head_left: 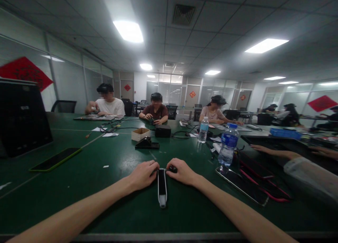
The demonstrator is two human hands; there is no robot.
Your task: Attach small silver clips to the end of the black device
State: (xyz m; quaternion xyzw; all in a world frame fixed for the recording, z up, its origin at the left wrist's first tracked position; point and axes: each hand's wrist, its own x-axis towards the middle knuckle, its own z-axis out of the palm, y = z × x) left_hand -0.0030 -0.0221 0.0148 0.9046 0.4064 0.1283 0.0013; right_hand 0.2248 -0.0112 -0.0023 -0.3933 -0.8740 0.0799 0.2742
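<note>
On the green table (111, 200) a slim, white-edged device with a long black face (162, 186) lies lengthwise, its pale narrow tip pointing towards me. My left hand (144, 174) is at the device's far left end, fingers curled together; what they hold, if anything, is hidden. Across from it, my right hand (182, 170) has its fingers closed around a small dark object (173, 168) beside the device's far right end. I cannot make out what kind of object that is. Beyond my hands stands a black wedge-shaped stand (146, 143).
An open cardboard box (140, 134) and a black box (163, 131) stand farther back. Two water bottles (228, 144) and phones (241, 185) are at right, near a co-worker's hand (266, 150). A green-edged phone (56, 159) lies left, near a black monitor (23, 119).
</note>
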